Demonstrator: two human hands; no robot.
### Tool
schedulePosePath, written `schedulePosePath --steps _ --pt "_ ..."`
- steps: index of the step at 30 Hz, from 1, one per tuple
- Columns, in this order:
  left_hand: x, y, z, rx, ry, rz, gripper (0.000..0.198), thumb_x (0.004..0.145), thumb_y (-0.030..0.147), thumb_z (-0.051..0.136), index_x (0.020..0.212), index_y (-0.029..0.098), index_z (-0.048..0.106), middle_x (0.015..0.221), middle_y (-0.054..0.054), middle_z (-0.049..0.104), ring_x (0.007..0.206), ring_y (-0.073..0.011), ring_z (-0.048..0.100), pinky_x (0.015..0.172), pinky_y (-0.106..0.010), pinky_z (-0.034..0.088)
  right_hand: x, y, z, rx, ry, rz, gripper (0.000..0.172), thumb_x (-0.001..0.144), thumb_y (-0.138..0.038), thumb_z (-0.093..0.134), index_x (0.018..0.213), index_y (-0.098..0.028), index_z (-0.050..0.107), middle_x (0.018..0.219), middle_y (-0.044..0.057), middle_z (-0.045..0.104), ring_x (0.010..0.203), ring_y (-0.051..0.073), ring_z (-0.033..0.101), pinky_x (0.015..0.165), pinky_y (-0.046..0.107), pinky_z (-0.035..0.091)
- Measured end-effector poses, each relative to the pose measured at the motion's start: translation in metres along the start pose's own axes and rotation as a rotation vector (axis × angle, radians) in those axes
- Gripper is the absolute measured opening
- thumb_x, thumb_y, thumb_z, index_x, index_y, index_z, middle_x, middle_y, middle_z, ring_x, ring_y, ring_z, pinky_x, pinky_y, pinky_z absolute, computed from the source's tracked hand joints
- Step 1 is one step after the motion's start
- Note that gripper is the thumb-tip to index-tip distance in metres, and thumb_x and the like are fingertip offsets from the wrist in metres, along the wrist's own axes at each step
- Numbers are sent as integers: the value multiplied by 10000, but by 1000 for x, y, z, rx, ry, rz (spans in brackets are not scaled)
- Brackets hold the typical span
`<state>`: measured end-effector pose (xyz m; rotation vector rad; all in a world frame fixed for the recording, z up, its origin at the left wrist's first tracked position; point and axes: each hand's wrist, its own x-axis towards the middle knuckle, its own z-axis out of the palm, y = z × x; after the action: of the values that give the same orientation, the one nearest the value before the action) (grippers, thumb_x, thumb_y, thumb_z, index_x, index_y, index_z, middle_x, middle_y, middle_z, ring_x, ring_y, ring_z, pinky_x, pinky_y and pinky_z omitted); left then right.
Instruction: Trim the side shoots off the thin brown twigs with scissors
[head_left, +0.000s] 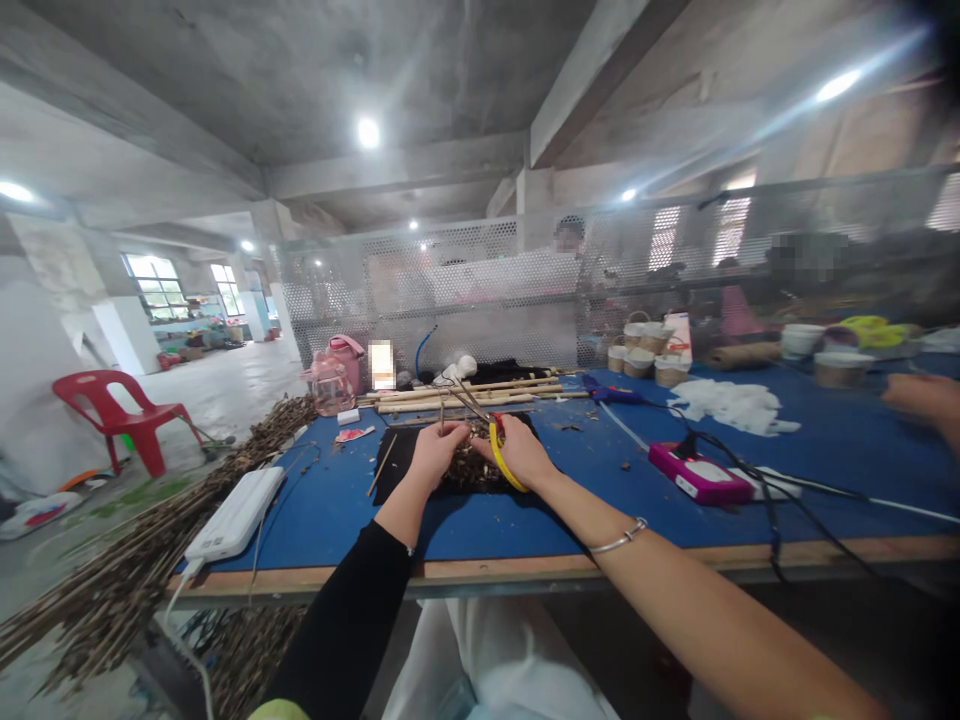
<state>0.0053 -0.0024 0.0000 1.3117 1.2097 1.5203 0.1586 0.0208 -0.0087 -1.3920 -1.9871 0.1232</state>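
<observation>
Scissors point(501, 466) with yellow handles are in my right hand point(529, 455), whose fingers are closed round them. Their blades point up and to the left over the cloth. My left hand point(429, 455), just left of them, is closed in a pinch, and a short piece of thin twig point(442, 411) sticks up from its fingers. Beneath both hands lies a black cloth point(397, 475) with a heap of small brown cut pieces point(476, 472) on it. A loose thin stick point(382, 465) rests slanted on the cloth's left side.
Pale sticks point(465, 395) lie behind the cloth. Dry stalks point(135, 525) and a white power bank point(236, 512) are on the left. To the right are a purple power strip point(701, 474), cables, white material point(731, 405) and small buckets point(640, 360). Another person's hand point(922, 395) shows far right.
</observation>
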Motion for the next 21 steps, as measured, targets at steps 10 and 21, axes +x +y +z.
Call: schedulePosePath --steps 10,21 --pt "3 -6 1 38 -59 43 312 598 362 671 789 115 674 747 -65 673 659 -133 577 677 -245 421 -2 0 0 27 -12 -11 458 694 -542 573 957 -173 511 929 80 580 847 186 550 679 240 368" --pt "3 -5 0 63 -25 45 264 622 344 639 757 120 676 699 -44 663 609 -114 556 645 -234 414 -3 -1 -1 2 -30 27 471 692 -579 554 950 -188 505 938 78 613 834 195 573 655 238 359"
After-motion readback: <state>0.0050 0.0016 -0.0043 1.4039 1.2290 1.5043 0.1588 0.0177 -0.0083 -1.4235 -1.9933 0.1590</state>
